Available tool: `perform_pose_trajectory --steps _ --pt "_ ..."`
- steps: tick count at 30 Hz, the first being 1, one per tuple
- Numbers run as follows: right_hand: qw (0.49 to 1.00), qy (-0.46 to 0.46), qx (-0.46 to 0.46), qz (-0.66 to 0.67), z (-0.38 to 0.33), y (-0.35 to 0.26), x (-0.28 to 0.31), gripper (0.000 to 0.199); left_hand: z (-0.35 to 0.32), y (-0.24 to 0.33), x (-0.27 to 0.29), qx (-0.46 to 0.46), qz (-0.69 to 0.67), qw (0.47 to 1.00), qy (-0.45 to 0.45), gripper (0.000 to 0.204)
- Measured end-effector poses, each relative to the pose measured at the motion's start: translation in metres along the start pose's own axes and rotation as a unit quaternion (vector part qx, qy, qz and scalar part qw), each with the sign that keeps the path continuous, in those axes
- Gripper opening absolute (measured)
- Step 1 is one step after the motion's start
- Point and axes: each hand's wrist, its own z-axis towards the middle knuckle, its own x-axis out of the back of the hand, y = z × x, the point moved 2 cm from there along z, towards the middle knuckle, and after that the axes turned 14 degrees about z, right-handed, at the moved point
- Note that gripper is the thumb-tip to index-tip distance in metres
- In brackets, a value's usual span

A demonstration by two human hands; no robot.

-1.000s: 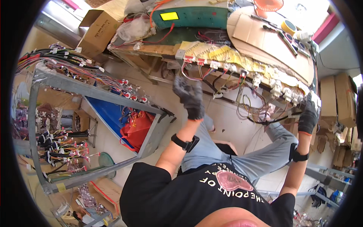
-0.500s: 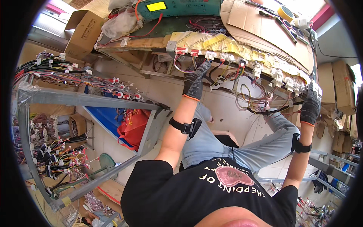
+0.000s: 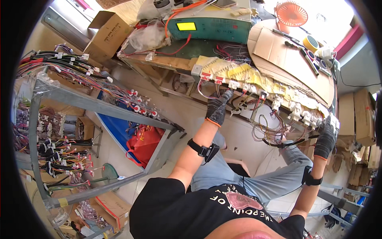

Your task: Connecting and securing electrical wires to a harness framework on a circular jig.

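Both my hands wear dark grey knitted gloves with orange cuffs. My left hand (image 3: 218, 108) is closed at the front edge of the bench, its fingertips on a white plug connector (image 3: 233, 84). At the right end of the row, my right hand (image 3: 325, 141) reaches up, closed with the index finger raised against a white connector (image 3: 333, 122). Between the hands, a wire harness (image 3: 274, 129) hangs in loops from several connectors. The connectors sit along a strip covered with yellowed tape (image 3: 223, 68). My fingers partly hide what they grip.
A teal tester (image 3: 211, 30) with a lit yellow screen stands behind the strip. Cardboard (image 3: 294, 55), scissors (image 3: 318, 63) and a tape roll (image 3: 310, 43) lie at the right, near an orange fan (image 3: 291, 14). Left stands a metal rack (image 3: 99, 104) hung with wire bundles (image 3: 99, 75).
The view has shifted, bringing more of the bench top and the orange fan into sight. Both hands stay at the same places along the connector strip.
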Motion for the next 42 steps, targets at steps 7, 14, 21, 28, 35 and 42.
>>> perform_pose_trajectory --steps 7,14,21,28,35,42 --pt "0.998 -0.044 -0.048 0.003 0.000 -0.008 0.008 0.050 -0.007 0.015 -0.009 0.016 0.001 0.999 -0.032 0.021" --pt "0.997 -0.039 -0.058 0.043 -0.003 -0.012 0.007 0.057 -0.012 0.029 -0.014 -0.014 0.000 0.995 -0.099 0.022" --pt "0.993 0.101 0.046 0.034 -0.005 0.007 -0.012 0.063 -0.013 0.026 0.001 0.031 -0.033 0.999 0.011 0.020" --pt "0.997 0.055 -0.001 0.052 -0.005 0.000 -0.005 0.061 -0.014 0.034 0.008 0.011 0.029 0.992 0.121 0.019" --pt "0.999 0.011 -0.027 0.019 -0.002 0.012 -0.016 0.063 -0.013 0.042 0.007 -0.033 -0.084 0.987 0.131 0.014" --pt "0.995 -0.045 -0.077 0.041 -0.004 -0.002 -0.005 0.059 -0.010 0.033 0.016 -0.064 -0.071 0.986 0.135 0.012"
